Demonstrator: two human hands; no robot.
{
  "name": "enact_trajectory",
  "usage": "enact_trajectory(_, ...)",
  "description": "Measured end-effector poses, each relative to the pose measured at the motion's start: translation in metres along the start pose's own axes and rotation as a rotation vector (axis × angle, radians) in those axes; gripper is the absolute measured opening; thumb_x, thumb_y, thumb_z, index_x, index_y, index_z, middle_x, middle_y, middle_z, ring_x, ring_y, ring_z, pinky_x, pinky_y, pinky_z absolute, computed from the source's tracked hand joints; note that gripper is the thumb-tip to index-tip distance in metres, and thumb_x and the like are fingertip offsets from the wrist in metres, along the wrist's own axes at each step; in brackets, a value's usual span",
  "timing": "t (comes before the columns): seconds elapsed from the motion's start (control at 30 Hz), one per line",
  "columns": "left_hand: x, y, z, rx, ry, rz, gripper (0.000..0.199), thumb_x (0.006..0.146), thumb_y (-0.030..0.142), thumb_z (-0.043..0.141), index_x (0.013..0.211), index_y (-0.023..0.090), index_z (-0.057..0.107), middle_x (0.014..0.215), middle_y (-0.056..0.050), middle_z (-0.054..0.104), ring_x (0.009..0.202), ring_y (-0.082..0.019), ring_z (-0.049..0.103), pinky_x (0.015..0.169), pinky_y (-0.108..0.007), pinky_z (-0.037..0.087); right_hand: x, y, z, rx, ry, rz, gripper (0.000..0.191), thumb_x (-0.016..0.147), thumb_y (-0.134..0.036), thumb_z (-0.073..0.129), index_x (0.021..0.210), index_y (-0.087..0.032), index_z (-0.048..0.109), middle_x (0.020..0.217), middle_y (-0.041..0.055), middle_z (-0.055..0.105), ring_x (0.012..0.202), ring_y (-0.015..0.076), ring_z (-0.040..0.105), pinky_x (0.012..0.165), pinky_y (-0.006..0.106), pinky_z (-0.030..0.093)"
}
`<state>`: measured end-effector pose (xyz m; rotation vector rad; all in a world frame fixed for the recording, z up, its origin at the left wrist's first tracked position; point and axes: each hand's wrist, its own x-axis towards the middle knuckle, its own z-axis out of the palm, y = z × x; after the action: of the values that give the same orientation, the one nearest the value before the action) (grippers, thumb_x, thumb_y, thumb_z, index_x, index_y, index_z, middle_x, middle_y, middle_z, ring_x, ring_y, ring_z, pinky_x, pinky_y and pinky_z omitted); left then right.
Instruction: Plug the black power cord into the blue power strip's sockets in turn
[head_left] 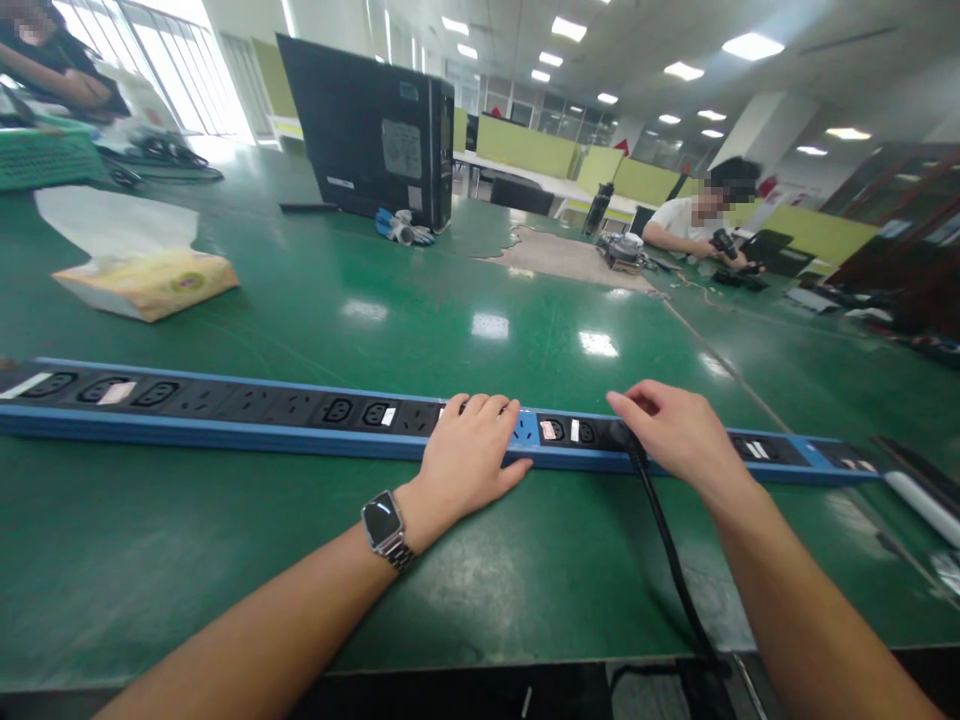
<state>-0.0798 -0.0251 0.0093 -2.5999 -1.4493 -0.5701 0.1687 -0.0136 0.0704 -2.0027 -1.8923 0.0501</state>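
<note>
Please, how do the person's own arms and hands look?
The left hand and right hand are ungloved; no sleeves show. A watch with a dark squarish face and silvery metal band is on the left wrist; the right wrist is bare.

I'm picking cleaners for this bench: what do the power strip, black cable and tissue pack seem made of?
Power strip: blue rails look like satin metal, perhaps aluminium, given their straight edges; dark socket face seems plastic, with moulded outlets. Black cable: probably matte rubber or PVC, given its smooth bend. Tissue pack: likely printed plastic film, from its pinched ends, though paper is possible.
</note>
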Motion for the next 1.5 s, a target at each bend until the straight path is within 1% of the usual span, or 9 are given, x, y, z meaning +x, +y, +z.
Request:
enact_trajectory(0.3,-0.001,-0.001,0.002,0.017,0.011,0.006,0.056,0.084,0.050,0.059,0.128,0.017,0.053,0.126,-0.011,0.060,0.114,-0.029,0.052,0.102,-0.044,0.034,-0.033,0.023,0.017,0.305,-0.274,0.097,0.047,0.083,-0.054,0.053,0.116,-0.020,0.055,0.060,-0.0017,0.063,0.053,0.0172,0.060,0.054,0.029,0.043)
enact_trajectory(0.47,0.000,0.000,0.002,0.032,0.004,0.010,0.058,0.084,0.050,0.059,0.130,0.015,0.052,0.125,-0.013,0.060,0.114,-0.029,0.052,0.100,-0.044,0.034,-0.030,0.018,0.025,0.551,-0.209,0.146,0.043,0.074,-0.041,0.063,0.109,-0.016,0.059,0.051,-0.0034,0.058,0.046,0.0139,0.052,0.048,0.026,0.038)
enact_trajectory(0.67,-0.001,0.001,0.001,0.045,-0.002,0.001,0.058,0.085,0.051,0.057,0.130,0.015,0.052,0.126,-0.012,0.060,0.114,-0.029,0.052,0.101,-0.043,0.034,-0.030,0.007,-0.051,1.046,0.243,0.146,0.035,0.064,-0.026,0.067,0.098,-0.022,0.062,0.048,-0.0070,0.045,0.038,0.0089,0.037,0.040,0.024,0.023)
enact_trajectory(0.77,0.000,0.000,0.002,0.046,-0.005,-0.002,0.058,0.085,0.051,0.057,0.130,0.016,0.052,0.126,-0.012,0.060,0.114,-0.029,0.052,0.101,-0.043,0.034,-0.031,0.021,-0.101,1.015,0.415,0.097,0.019,0.069,-0.024,0.064,0.088,-0.027,0.064,0.061,-0.0034,0.050,0.041,0.0072,0.034,0.041,0.026,0.018)
enact_trajectory(0.87,0.000,-0.001,0.003,0.038,-0.003,0.003,0.058,0.085,0.051,0.057,0.130,0.016,0.052,0.125,-0.012,0.060,0.114,-0.029,0.053,0.101,-0.043,0.035,-0.030,0.055,-0.123,0.806,0.463,0.132,0.012,0.078,-0.039,0.065,0.089,-0.033,0.067,0.058,-0.0023,0.045,0.043,0.0110,0.037,0.040,0.028,0.022)
enact_trajectory(0.97,0.001,-0.001,0.004,0.031,0.012,0.006,0.058,0.084,0.051,0.058,0.130,0.015,0.053,0.124,-0.013,0.060,0.114,-0.029,0.052,0.100,-0.043,0.035,-0.023,0.098,-0.110,0.583,0.359,0.306,0.026,0.072,-0.049,0.071,0.091,-0.032,0.068,0.051,-0.0024,0.047,0.042,0.0127,0.038,0.040,0.028,0.025)
enact_trajectory(1.13,0.000,-0.002,0.005,0.025,0.030,-0.001,0.057,0.083,0.050,0.059,0.129,0.016,0.054,0.124,-0.012,0.061,0.113,-0.029,0.053,0.100,-0.044,0.035,-0.013,0.147,-0.048,0.385,0.044,0.349,0.049,0.064,-0.056,0.072,0.091,-0.016,0.070,0.044,-0.0016,0.052,0.043,0.0137,0.045,0.043,0.028,0.033)
enact_trajectory(1.3,0.000,-0.002,0.003,0.029,0.015,0.002,0.058,0.084,0.051,0.058,0.129,0.015,0.053,0.124,-0.012,0.061,0.113,-0.029,0.053,0.101,-0.044,0.035,-0.011,0.159,-0.014,0.344,0.017,0.306,0.054,0.065,-0.060,0.068,0.090,-0.012,0.070,0.042,-0.0010,0.052,0.040,0.0152,0.047,0.042,0.028,0.032)
enact_trajectory(1.5,0.001,-0.001,0.001,0.030,0.001,0.002,0.059,0.083,0.050,0.059,0.129,0.014,0.053,0.125,-0.012,0.061,0.114,-0.029,0.053,0.100,-0.044,0.035,-0.007,0.162,-0.017,0.088,-0.053,0.268,0.050,0.071,-0.061,0.060,0.091,-0.017,0.071,0.050,0.0015,0.060,0.046,0.0184,0.055,0.048,0.030,0.039)
